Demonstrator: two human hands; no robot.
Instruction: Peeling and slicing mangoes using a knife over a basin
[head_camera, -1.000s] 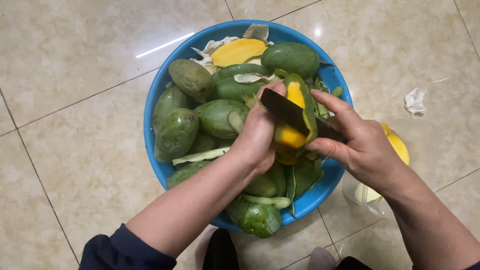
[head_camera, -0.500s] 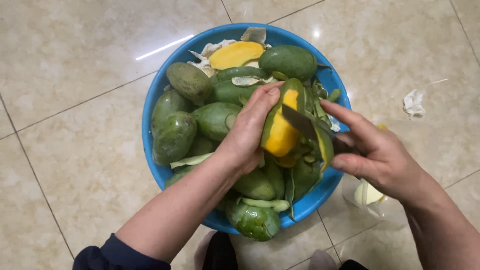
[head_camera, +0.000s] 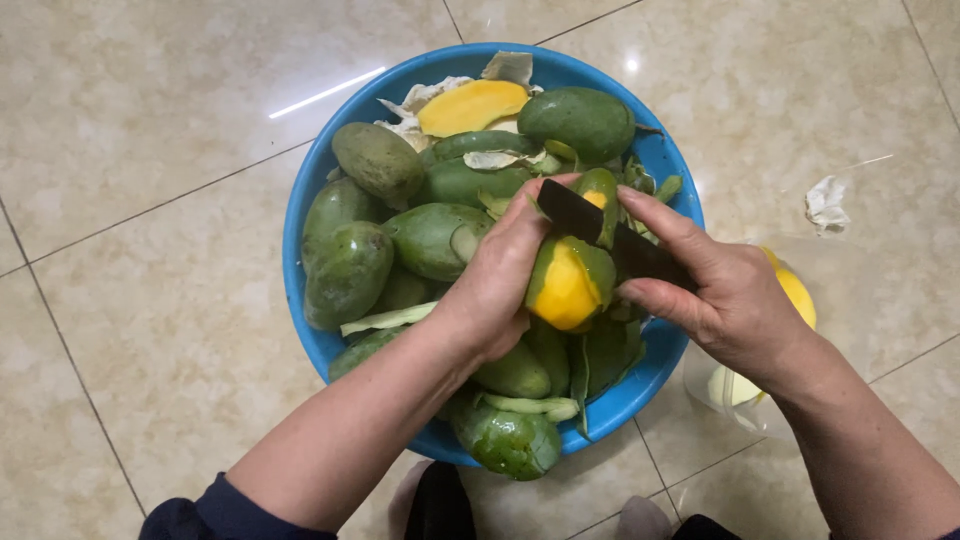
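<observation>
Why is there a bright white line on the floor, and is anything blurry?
Head view: the line is lamp glare on the shiny floor tiles, with another glint on the blue basin; the mangoes and both hands look sharp.

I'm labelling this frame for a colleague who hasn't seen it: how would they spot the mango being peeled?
Find the round blue basin of green mangoes on the tiled floor. Above its right half, the left hand grips one mango against a dark knife blade. It alone shows bare yellow flesh with skin partly on.
</observation>
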